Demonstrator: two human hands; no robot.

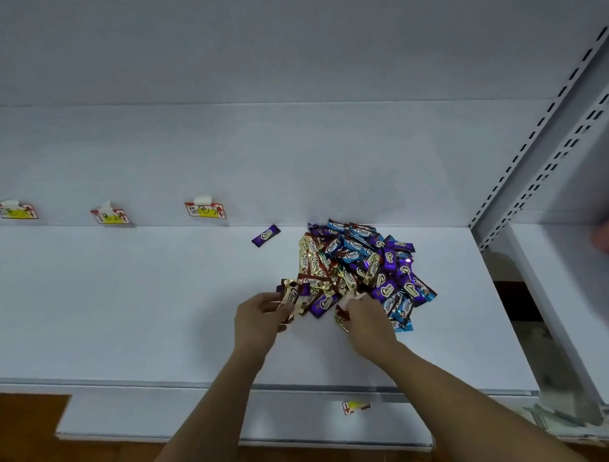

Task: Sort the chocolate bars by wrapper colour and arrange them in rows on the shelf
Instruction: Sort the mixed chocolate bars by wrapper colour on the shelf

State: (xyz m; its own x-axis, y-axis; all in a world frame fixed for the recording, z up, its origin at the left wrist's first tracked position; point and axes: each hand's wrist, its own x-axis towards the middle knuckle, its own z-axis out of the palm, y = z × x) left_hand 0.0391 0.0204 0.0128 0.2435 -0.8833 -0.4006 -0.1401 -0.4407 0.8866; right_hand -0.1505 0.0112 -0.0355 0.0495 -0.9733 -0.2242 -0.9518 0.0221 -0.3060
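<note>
Two bare forearms reach up from the bottom edge onto a white shelf [111, 293]. The left hand [258, 319] pinches a gold bar [291, 297] at the near-left edge of the pile, fingers curled round it, likely lifting it out to start a gold group. The right hand [364, 321] curls its fingers over another gold-and-red wrapper at the pile's near edge; I judge it holds that bar, though the grip is partly hidden.

Just beyond the hands lies the pile [364, 265] of bars, a loose heap of gold, purple and blue wrappers, unsorted. Past it, one purple bar [266, 235] lies alone near the back wall (perhaps the first of a row). Along that wall to the left stand three small labels [205, 209], probably marking where each colour goes.
</note>
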